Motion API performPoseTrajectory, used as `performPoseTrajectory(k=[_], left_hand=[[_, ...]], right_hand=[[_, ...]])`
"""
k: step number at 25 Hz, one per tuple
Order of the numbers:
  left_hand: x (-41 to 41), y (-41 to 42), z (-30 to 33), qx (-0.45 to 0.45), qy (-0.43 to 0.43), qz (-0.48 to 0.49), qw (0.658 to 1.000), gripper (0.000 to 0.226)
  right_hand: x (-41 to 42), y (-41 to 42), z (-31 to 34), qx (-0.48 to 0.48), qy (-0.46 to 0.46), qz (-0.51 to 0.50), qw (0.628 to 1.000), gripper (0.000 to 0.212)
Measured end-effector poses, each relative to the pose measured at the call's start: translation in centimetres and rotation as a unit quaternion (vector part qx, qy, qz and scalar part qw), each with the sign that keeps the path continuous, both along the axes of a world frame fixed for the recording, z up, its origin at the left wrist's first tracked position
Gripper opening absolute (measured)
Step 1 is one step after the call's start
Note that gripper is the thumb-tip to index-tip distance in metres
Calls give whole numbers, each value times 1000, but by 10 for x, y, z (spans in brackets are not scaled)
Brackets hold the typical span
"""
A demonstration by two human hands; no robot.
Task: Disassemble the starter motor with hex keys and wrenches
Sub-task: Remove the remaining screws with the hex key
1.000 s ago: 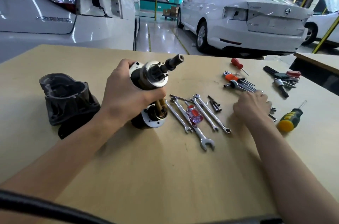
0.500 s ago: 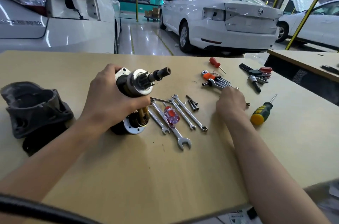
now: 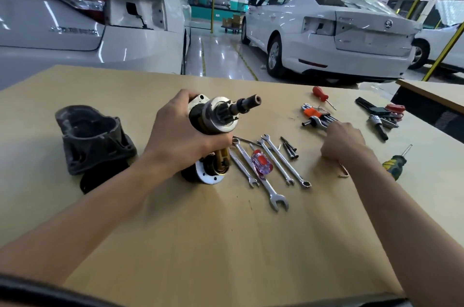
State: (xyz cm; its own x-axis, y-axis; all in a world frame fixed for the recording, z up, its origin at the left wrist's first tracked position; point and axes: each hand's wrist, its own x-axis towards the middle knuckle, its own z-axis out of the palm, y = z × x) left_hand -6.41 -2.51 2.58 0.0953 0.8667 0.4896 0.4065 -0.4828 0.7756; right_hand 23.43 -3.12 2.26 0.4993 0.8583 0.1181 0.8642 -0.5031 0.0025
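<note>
From the head camera we see a broad wooden table [image 3: 226, 244] whose near half lies bare, while its far edge runs in front of two white cars [image 3: 326, 30]; a second table [image 3: 431, 92] stands off the right corner.

Our left hand [image 3: 180, 138] reaches in from the lower left, forearm angled up and to the right, fingers and thumb wrapped around the starter motor [image 3: 216, 120] at mid-table. The motor stands tilted, its flanged base [image 3: 209, 174] on the wood, its long axis running up and to the right, the shaft tip [image 3: 252, 102] pointing toward the far right.

Our right hand [image 3: 344, 141] stretches in from the lower right, knuckles up, fingers curled down beside the hex key set [image 3: 316, 117]; we cannot tell whether it holds anything.

Between the hands lie the wrenches [image 3: 273, 168] in a fan. The black housing [image 3: 93, 138] sits left of the motor, apart from it.
</note>
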Motion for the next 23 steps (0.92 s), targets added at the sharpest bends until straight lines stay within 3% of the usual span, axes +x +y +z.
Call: performPoseTrajectory(k=[1,4,6,7,8,10,12,14,15,20,23], left_hand=[[-4,0,1,2,-12,-1,1000,69],[-19,-1,1,16,-50,-6,999,66],[-30,-5,0,28,-66,-38,997,62],[-34,-8,-1,34,-70,-54,996,62],[-40,-10,-2,38,-75,-67,994,65],[-49,-12,-5,38,-90,-84,992,68],[-55,-11,-7,29,-105,-94,990,68],[-60,-7,-8,22,-117,-99,988,67],[-61,-6,-9,20,-120,-99,988,65],[-66,-1,-11,15,-117,-106,987,57],[-64,-1,-12,15,-115,-109,987,51]], right_hand=[[0,-2,3,-7,10,6,1000,3],[-2,-3,11,-4,63,14,998,26],[-8,-3,22,86,145,48,985,22],[-15,-5,31,146,238,73,958,16],[-28,-7,40,200,362,102,905,11],[-63,-10,55,240,599,182,742,18],[-98,-15,56,212,735,252,592,21],[-123,-17,44,191,802,269,498,18],[-129,-20,36,188,818,263,475,16],[-148,-31,11,194,819,236,486,13],[-162,-35,5,202,823,254,466,10]])
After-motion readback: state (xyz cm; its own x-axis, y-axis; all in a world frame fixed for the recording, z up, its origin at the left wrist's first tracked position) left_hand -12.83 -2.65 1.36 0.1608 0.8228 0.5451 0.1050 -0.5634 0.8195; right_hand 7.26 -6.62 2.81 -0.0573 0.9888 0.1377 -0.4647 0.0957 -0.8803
